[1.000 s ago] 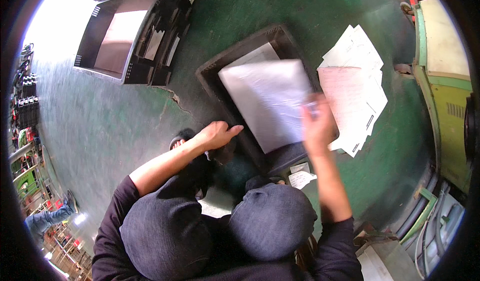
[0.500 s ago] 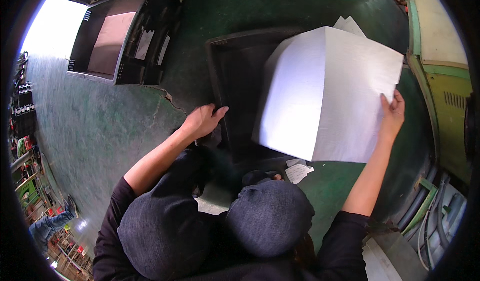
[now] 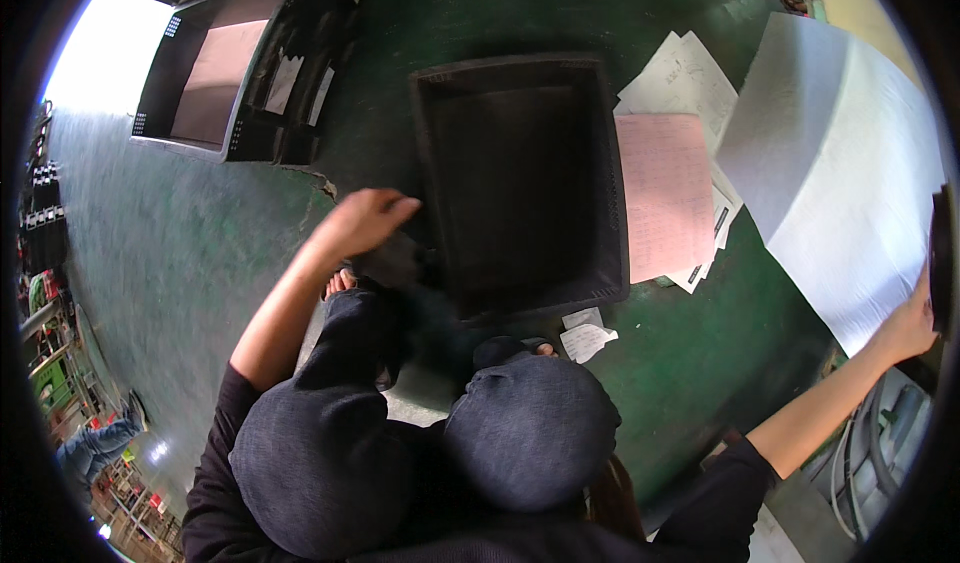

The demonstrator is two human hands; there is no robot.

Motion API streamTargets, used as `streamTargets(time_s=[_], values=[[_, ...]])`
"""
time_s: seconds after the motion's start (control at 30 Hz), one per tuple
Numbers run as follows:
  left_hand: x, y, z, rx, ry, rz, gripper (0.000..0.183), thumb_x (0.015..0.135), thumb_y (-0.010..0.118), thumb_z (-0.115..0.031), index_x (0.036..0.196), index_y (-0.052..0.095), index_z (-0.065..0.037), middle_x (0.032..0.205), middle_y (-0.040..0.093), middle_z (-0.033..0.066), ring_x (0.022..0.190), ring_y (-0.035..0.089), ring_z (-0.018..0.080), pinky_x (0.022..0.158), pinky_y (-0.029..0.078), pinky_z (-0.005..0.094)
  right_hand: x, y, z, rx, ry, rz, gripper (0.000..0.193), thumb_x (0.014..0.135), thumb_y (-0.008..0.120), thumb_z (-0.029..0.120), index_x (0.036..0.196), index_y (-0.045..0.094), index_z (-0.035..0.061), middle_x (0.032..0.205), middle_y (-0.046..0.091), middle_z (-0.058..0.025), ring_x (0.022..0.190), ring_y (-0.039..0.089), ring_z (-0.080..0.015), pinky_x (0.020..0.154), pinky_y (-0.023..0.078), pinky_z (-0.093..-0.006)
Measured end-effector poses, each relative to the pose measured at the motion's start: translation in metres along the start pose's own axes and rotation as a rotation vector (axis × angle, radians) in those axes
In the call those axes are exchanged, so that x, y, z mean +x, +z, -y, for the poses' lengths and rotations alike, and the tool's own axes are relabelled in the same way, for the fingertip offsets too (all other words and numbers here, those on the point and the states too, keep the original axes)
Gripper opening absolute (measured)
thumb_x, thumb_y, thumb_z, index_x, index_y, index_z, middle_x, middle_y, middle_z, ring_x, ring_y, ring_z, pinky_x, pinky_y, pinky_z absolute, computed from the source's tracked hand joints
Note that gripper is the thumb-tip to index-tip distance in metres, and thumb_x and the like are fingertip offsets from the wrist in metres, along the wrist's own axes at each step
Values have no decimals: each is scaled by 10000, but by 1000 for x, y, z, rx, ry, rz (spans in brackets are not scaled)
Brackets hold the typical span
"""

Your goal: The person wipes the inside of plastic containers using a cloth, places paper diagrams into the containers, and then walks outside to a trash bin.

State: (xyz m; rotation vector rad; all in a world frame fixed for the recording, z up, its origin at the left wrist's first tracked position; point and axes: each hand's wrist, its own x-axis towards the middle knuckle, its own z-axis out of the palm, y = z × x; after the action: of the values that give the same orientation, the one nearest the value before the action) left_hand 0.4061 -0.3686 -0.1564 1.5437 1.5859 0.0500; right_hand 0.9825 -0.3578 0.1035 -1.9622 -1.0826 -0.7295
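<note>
While right hand (image 3: 908, 325) grips a large white sheet (image 3: 840, 183) right of the black crate (image 3: 520, 178), left hand (image 3: 362, 221) (fingers loosely extended, holding nothing) rests at crate's left rim.

black crate (image 3: 520, 83), white sheet (image 3: 840, 193), pink paper (image 3: 665, 193), green floor (image 3: 180, 253)

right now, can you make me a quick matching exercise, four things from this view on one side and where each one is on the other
Things:
1. black crate
2. white sheet
3. pink sheet
4. left hand

Places:
A. held up in the right hand
B. on the floor, right of the crate
C. at the crate's left rim
D. on the green floor, in front of the knees

Pairs: 1-D, 2-A, 3-B, 4-C
</note>
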Motion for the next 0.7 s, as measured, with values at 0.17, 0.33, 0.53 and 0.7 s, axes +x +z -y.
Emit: streamTargets(time_s=[0.17,0.33,0.53,0.7], values=[[-21,-57,59,232,-181,-110,402,847,505,-365,955,622,4,875,604,233,847,608,315,745,451,359,-133,36,90,284,-488,205,246,817,629,133,1022,590,4,972,617,-103,834,583,-166,746,474,-286],[-28,-40,108,503,-344,-164,408,823,504,-390,892,636,-10,895,618,204,889,582,364,795,449,440,-251,23,163,411,-867,512,163,730,614,36,892,617,57,830,608,-45,631,573,-164,516,462,-264],[-20,-43,-11,44,-32,100,462,865,475,-439,1054,600,-36,1087,587,147,949,578,279,749,481,394,-335,21,185,542,-666,1021,217,731,541,21,948,521,25,884,496,-86,726,562,-206,563,519,-273],[-25,13,-56,-719,-57,242,491,836,563,-382,1075,542,46,985,594,140,864,588,201,723,503,335,-360,27,204,802,-509,1325,177,748,569,57,918,542,18,936,510,-107,793,589,-248,656,524,-325]])
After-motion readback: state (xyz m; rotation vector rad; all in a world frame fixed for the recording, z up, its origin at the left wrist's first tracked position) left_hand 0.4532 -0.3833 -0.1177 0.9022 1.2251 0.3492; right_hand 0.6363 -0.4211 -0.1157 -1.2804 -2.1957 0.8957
